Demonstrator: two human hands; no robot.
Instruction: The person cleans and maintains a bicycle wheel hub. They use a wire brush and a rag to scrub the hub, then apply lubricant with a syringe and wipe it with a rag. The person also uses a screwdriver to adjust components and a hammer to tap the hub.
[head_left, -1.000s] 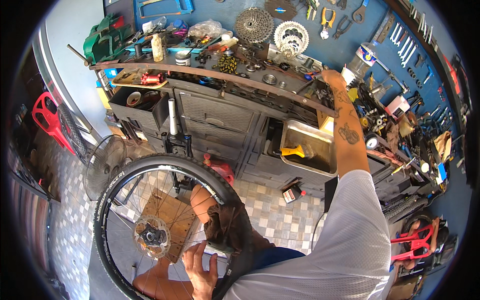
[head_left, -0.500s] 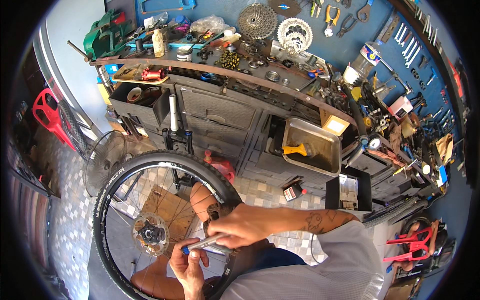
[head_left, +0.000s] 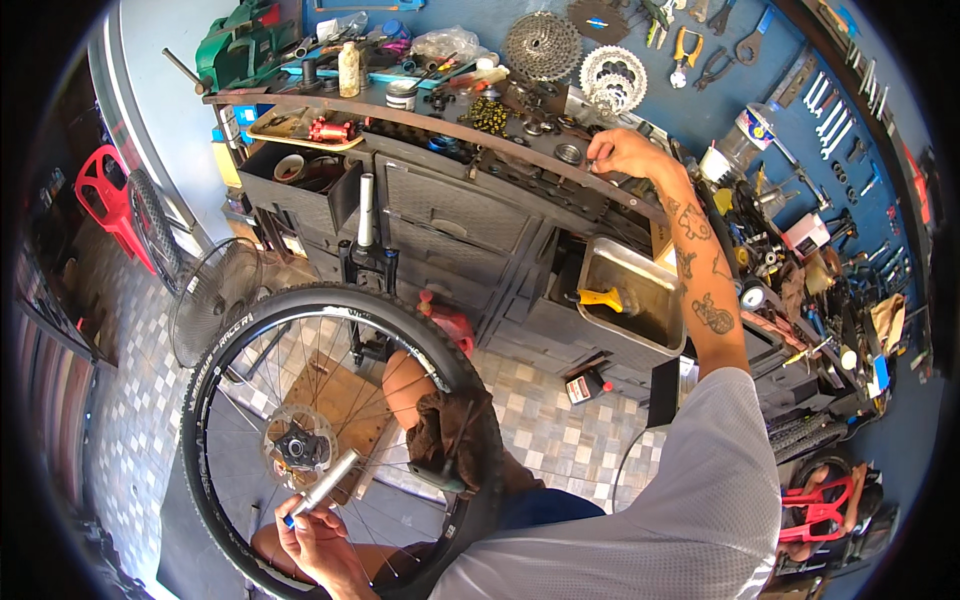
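Head view: bicycle wheel (head_left: 330, 440) fills lower left, tyre upright over the lap. Red-and-white bottle (head_left: 765, 127), upper right on the bench; small red-black box (head_left: 580, 388) on the tiled floor, centre. Left hand (head_left: 315, 535) closed round a silver cylindrical tool (head_left: 322, 487), bottom left. Right hand (head_left: 622, 155) reaches the bench edge, fingers apparently pinched on something small; contents unclear.

A slim silver tool (head_left: 322, 486) with a blue tip is tilted in front of the bicycle wheel (head_left: 330, 440), just below its hub. The wheel stands upright, black-tyred, spokes intact.
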